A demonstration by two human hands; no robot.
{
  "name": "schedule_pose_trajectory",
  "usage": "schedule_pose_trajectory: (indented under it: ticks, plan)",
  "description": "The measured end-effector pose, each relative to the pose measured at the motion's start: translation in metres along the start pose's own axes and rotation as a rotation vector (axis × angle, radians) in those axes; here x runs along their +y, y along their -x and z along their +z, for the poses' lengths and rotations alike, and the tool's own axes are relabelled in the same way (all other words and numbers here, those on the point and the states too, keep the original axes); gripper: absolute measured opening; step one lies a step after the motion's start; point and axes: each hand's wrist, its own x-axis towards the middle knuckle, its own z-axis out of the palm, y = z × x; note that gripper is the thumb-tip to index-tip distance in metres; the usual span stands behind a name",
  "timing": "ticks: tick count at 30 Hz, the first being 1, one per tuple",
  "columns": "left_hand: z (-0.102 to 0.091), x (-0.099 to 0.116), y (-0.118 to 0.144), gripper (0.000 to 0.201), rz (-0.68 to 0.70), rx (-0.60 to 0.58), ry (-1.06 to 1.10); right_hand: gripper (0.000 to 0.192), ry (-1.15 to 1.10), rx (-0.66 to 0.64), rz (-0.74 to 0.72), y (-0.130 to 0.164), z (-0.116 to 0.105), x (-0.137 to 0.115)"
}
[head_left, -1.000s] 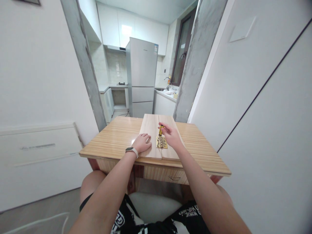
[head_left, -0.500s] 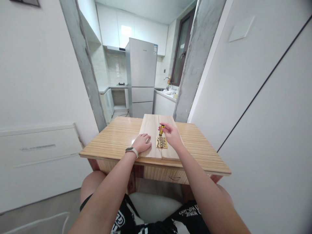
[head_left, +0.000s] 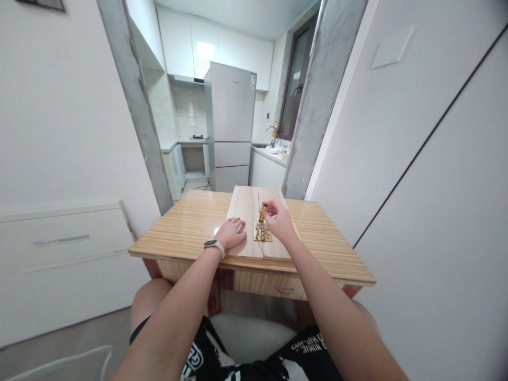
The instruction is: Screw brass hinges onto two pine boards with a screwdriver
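White walls flank a small wooden table point(head_left: 190, 225) with a striped top, and beyond it at 12 o'clock I see a kitchen with a grey refrigerator point(head_left: 232, 127) and white cabinets point(head_left: 214, 45). Two pale boards point(head_left: 244, 211) lie side by side on the middle of the table, running from the near edge toward the far edge, their long edges touching.

A brass hinge point(head_left: 264, 233) sits across the seam between them, closer to the near end. My right hand point(head_left: 280, 221) is closed around a small screwdriver point(head_left: 261, 214) with a yellow and black handle, fingers pinching the handle from above. The tool stands tilted, its tip down on the hinge; I cannot tell which hole it meets.

My left hand point(head_left: 233, 231) lies flat and open, palm down on the left board, at 9 o'clock from the hinge and just beside it. A white watch point(head_left: 215, 245) is on that wrist.

At 6 o'clock, below the table edge, I see my knees, black shorts with white lettering point(head_left: 305, 346), and a drawer pull point(head_left: 282, 290) on the table front.
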Motion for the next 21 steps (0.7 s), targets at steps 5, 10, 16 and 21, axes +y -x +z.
schedule_pose_trajectory:
  ticks: [5,10,16,21]
  plan:
    - [-0.001,0.0,0.0,0.045,0.002,-0.006,0.0,0.031,-0.022,-0.031,0.0,0.002,0.0,-0.001]
    - [-0.001,0.0,0.0,0.045,-0.004,0.001,0.002,0.034,-0.209,-0.1,0.013,0.002,0.001,0.007]
    - [-0.001,0.0,0.001,0.044,0.002,-0.001,0.006,0.038,-0.376,-0.171,0.047,-0.001,0.0,0.009]
    - [0.001,-0.001,0.0,0.046,0.009,-0.004,0.003,0.036,-0.341,-0.139,0.069,-0.004,0.0,0.013]
